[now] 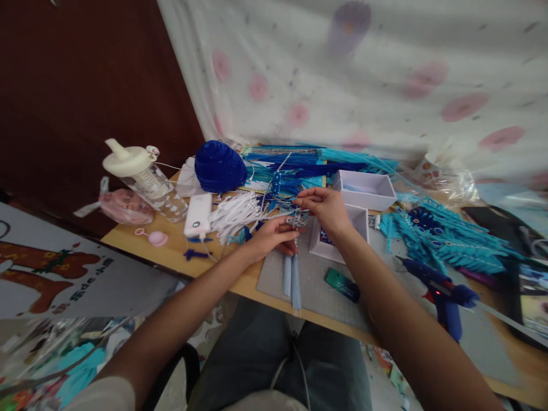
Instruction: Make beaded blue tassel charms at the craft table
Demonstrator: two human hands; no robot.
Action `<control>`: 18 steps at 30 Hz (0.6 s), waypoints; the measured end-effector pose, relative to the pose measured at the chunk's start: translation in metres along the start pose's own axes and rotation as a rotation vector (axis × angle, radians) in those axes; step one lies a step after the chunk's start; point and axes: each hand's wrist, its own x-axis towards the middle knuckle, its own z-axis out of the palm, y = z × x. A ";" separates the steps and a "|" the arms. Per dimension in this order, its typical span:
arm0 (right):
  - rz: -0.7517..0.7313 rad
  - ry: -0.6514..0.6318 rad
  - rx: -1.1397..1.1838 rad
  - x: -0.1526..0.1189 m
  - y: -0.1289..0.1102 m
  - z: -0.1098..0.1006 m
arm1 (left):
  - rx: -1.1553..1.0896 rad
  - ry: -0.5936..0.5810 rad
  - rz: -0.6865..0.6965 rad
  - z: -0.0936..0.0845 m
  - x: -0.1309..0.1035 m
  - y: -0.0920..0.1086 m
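Above the front of the grey mat (274, 274), my left hand (272, 237) is closed on a silver filigree ornament (296, 221). Two pale blue tassels (295, 282) hang below its fingers. Just above the ornament, my right hand (325, 208) pinches with thumb and fingertips. Whatever is in that pinch is too small to make out. Behind the hands stands a blue beaded piece (276, 182) with thin wires. A white box (363, 220) lies under my right wrist, partly hidden by it.
White stems (235, 216), a power bank (199, 216) and a dark blue ball-like bundle (220, 166) lie left. A lidded bottle (149, 182) stands beyond. To the right are a second white box (366, 191), turquoise fuzzy stems (454, 234), a green lighter (341, 283) and a blue glue gun (440, 291).
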 end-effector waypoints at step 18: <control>-0.005 -0.018 -0.003 0.008 -0.001 0.003 | -0.046 0.128 0.004 0.006 0.003 -0.001</control>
